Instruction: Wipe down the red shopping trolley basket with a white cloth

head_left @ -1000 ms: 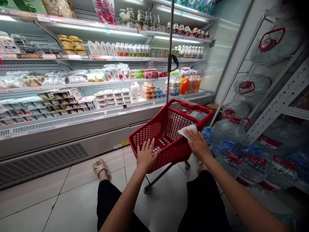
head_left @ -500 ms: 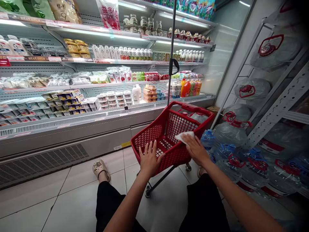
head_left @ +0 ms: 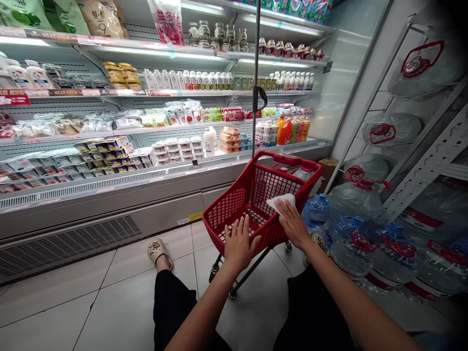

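A small red shopping cart [head_left: 234,204] with lattice walls and grey legs stands before me on the tiled floor. My right hand [head_left: 293,225] holds a white cloth [head_left: 284,199] against the cart's near side rim, its fingers laid over the cloth. At the lower front end of the basket is my left hand [head_left: 239,244], fingers spread and nothing in it. It overlaps the near rim; whether the palm touches it cannot be made out. Behind the basket's back panel, partly hidden, is a clear plastic item [head_left: 302,172].
Beyond the cart runs an open refrigerated display [head_left: 175,170] stocked with dairy and drinks. A vertical pole with a handle [head_left: 259,99] rises behind the cart. Large water bottles [head_left: 356,243] crowd the floor and rack at right. My shoe [head_left: 160,252] is left of the cart.
The view has shifted slightly, moving the shelves rightward in the picture. My left hand has slid a little right along the basket's front end. The cloth stays under my right hand.
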`<state>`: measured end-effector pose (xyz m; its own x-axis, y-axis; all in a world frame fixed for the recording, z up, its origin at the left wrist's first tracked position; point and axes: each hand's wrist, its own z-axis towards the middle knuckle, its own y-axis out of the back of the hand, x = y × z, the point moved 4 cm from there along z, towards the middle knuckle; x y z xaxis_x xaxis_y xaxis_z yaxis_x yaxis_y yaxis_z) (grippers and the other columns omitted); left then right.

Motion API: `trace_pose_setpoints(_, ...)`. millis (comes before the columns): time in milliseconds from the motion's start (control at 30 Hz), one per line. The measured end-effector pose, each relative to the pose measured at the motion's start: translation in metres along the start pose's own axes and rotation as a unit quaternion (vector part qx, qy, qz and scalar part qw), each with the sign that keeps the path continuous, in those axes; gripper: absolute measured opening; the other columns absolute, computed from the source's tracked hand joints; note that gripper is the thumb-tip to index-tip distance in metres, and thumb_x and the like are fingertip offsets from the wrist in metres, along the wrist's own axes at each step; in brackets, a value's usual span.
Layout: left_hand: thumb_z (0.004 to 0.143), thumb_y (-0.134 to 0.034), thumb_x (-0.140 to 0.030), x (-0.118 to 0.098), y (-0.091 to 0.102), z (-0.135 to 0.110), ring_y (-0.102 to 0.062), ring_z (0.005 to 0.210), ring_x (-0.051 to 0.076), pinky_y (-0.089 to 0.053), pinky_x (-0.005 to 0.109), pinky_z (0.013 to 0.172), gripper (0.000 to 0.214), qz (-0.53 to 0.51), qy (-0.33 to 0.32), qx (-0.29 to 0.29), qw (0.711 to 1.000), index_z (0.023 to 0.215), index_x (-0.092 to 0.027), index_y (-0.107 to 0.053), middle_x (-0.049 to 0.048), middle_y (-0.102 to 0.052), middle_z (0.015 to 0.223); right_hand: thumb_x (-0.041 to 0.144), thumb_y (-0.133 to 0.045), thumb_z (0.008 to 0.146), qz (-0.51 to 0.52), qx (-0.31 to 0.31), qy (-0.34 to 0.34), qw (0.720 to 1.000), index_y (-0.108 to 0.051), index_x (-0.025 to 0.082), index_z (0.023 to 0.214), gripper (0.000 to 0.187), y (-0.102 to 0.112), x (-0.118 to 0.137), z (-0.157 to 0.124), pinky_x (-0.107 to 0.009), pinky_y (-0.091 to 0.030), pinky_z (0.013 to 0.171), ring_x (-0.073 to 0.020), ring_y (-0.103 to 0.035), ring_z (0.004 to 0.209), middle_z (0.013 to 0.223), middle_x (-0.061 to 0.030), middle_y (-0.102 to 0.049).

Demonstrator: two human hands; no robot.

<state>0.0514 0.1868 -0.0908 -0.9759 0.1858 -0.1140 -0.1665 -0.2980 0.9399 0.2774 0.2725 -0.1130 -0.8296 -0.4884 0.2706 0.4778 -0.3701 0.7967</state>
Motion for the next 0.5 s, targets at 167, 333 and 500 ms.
trace_pose_setpoints(167,0.101,-0.057,-0.049,-0.013,-0.003,-0.008,-0.031,0.158,0.035,-0.022,0.068,0.126,0.095,-0.018,-0.016,-0.008,1.000,0.171,-0.025,0.003,0.0149,-0.028,0.173,0.029,-0.023,0.109,0.029,0.051,0.066,0.996,-0.010,0.035,0.170,0.062,-0.012,0.046,-0.024,-0.050,-0.021,0.132,-0.0195,-0.013,0.163,0.175,0.0051,-0.023)
trace_pose_setpoints(333,0.086,-0.075,-0.055,0.000,0.008,-0.010,-0.015,0.163,0.036,-0.024,0.066,0.125,0.127,-0.075,-0.086,0.043,0.992,0.167,-0.025,0.019,0.0168,-0.004,0.177,0.033,-0.025,0.111,0.058,0.121,0.145,0.980,-0.008,0.037,0.169,0.060,-0.013,0.077,-0.044,-0.048,-0.016,0.134,-0.0163,-0.013,0.163,0.175,0.0059,-0.024)
trace_pose_setpoints(500,0.068,-0.083,-0.070,0.046,0.019,-0.001,-0.011,0.163,0.039,-0.002,0.071,0.126,0.139,-0.028,-0.162,0.158,0.974,0.170,-0.028,0.002,0.0154,-0.006,0.178,0.033,-0.021,0.112,0.036,0.129,0.104,0.986,-0.009,0.039,0.169,0.058,-0.003,0.043,-0.017,-0.054,-0.016,0.132,-0.0173,-0.015,0.163,0.175,0.0059,-0.023)
